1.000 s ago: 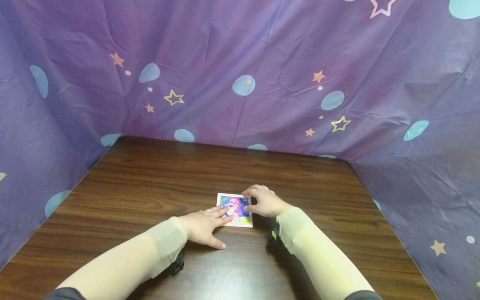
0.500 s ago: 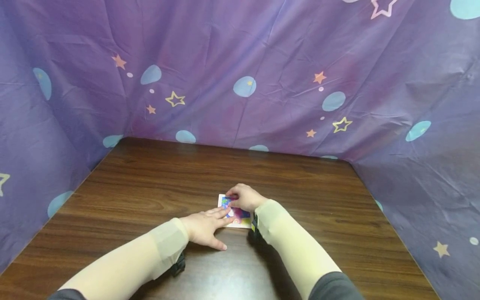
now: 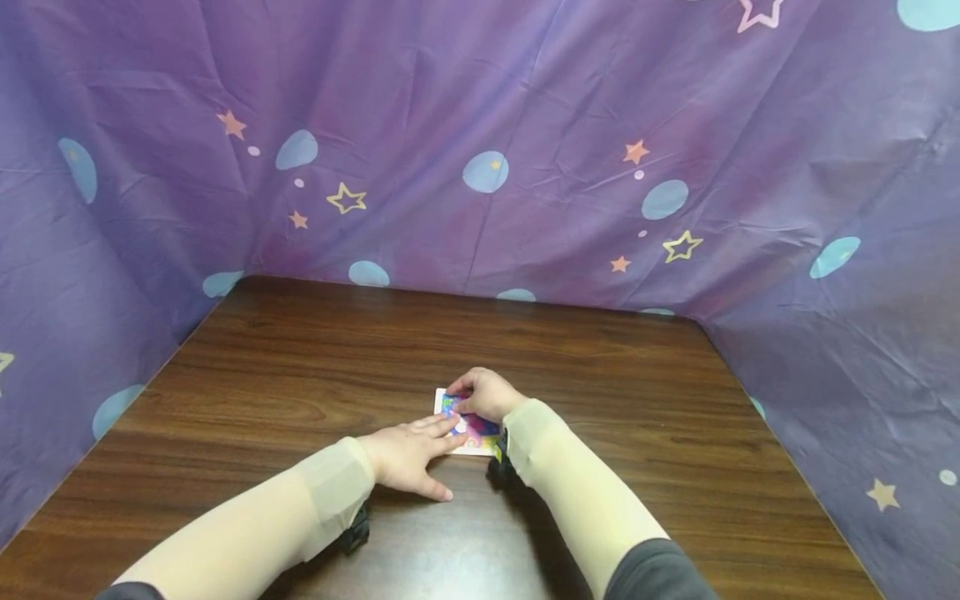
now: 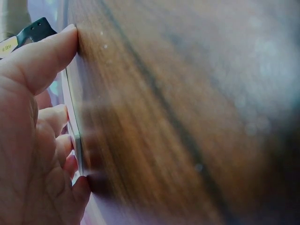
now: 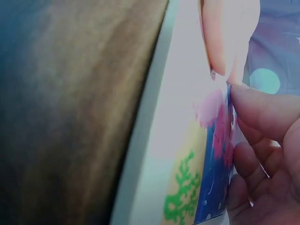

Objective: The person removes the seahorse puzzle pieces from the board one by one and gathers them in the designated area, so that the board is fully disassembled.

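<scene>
A small flat picture board (image 3: 477, 443) with a white border lies on the table, printed with a pink figure on blue. My left hand (image 3: 408, 454) is spread at its left side, straight fingertips resting on the print and thumb out on the wood. Reaching across from the right, my right hand (image 3: 491, 396) covers much of the upper part. In the right wrist view its bent thumb (image 5: 262, 110) and curled fingers meet the printed surface (image 5: 213, 154), near a green plant design; I cannot tell whether they pinch anything there.
A brown wood-grain table (image 3: 300, 350) lies under both hands. Purple cloth (image 3: 420, 108) with stars and blue ovals hangs behind it and at both sides. A black wrist camera (image 3: 356, 529) sits under the left wrist, another (image 3: 501, 458) under the right.
My right hand has moved left from the board's right edge to over its upper left part, then shifted only slightly. My left hand and the board have stayed in place.
</scene>
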A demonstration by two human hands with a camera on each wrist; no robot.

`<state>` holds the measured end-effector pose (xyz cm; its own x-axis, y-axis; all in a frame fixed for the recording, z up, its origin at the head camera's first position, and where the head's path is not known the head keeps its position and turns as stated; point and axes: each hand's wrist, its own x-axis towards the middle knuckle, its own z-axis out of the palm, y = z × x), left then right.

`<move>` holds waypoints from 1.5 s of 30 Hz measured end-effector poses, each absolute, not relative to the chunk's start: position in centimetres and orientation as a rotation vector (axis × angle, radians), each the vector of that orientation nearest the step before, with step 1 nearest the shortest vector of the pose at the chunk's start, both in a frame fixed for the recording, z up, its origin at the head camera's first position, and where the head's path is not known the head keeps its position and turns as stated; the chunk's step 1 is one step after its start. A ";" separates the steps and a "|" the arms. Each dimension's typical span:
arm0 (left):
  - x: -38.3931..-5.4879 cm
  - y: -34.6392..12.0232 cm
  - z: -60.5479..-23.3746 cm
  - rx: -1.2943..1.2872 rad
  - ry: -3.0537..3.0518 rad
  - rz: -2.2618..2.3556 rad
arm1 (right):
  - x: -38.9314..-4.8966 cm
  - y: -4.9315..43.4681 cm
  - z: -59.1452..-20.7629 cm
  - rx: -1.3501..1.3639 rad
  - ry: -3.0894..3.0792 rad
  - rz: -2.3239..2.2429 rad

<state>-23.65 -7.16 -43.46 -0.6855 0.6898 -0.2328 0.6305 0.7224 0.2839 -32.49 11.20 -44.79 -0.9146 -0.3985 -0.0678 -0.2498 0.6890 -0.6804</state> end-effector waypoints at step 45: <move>-23.7 -7.1 -43.9 1.130 2.616 0.242 | -31.3 11.2 -44.3 -0.815 2.879 -0.598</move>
<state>-23.67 -7.10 -43.85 -0.6546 0.7321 -0.1885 0.6852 0.6799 0.2613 -31.31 11.16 -44.26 -0.8535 -0.5207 0.0190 -0.4852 0.7809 -0.3935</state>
